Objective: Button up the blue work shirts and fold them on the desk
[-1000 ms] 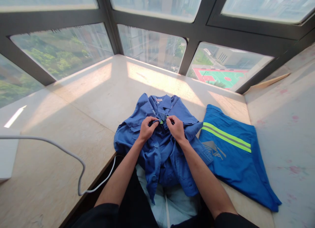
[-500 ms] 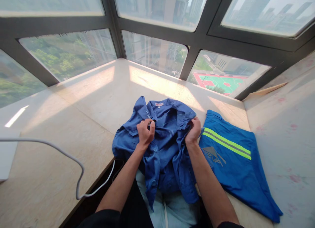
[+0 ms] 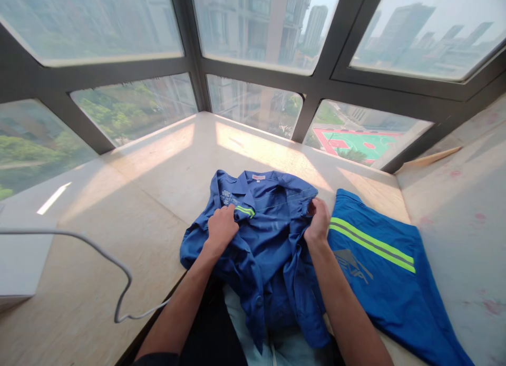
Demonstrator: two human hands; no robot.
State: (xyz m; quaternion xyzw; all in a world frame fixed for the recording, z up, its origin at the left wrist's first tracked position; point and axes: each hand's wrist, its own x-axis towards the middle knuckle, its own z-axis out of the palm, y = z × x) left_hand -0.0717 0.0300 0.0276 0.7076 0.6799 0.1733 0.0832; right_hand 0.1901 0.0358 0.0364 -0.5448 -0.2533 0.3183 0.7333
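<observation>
A blue work jacket (image 3: pixel 272 239) lies spread open in front of me, partly on the sill and partly over my lap. Its collar label faces up at the far side. My left hand (image 3: pixel 222 226) is closed on the jacket's left front panel, beside a neon-yellow stripe and a pale printed emblem. At the jacket's right edge, my right hand (image 3: pixel 317 221) pinches the cloth near the shoulder, its fingertips partly hidden by the fabric. Buttons show along the front edge below my left hand.
A folded blue garment (image 3: pixel 379 297) with a neon-yellow stripe lies at the right, near the papered wall (image 3: pixel 466 239). A white cable (image 3: pixel 98 254) crosses the stone sill (image 3: pixel 130 239) at the left, above a white box (image 3: pixel 23 263). Windows rise behind.
My left hand has moved left and slightly down, and the left front panel now shows its emblem and yellow stripe. My right hand keeps its grip. The camera view has tilted up.
</observation>
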